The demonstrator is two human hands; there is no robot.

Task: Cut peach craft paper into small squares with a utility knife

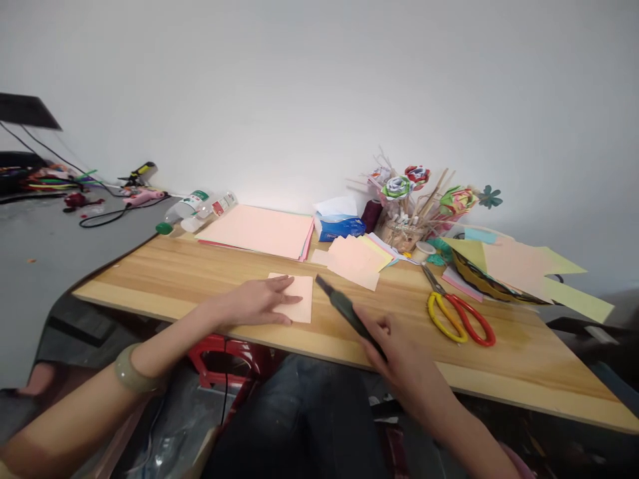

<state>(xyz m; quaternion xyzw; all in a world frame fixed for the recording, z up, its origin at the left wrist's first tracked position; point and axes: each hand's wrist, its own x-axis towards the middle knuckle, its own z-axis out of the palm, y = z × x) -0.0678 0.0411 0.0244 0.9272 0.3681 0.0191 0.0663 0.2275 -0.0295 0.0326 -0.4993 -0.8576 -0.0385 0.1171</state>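
My left hand (264, 301) lies flat with spread fingers on a small pale pink sheet of paper (302, 307) near the table's front edge. Whether that paper is folded or layered, I cannot tell. Just right of the paper, my right hand (394, 346) is wrapped round the dark handle of a utility knife (344, 309). The knife's tip points up and left, close to the paper's upper right corner. A bangle circles my left forearm.
A stack of pink paper (259, 229) and fanned small sheets (354, 259) lie behind. Scissors (444, 303) with yellow and red handles rest on the right. Behind stand a blue tissue pack (339, 228), paper flowers (398, 187) and bottles (184, 211). Papers overhang a basket (499, 285).
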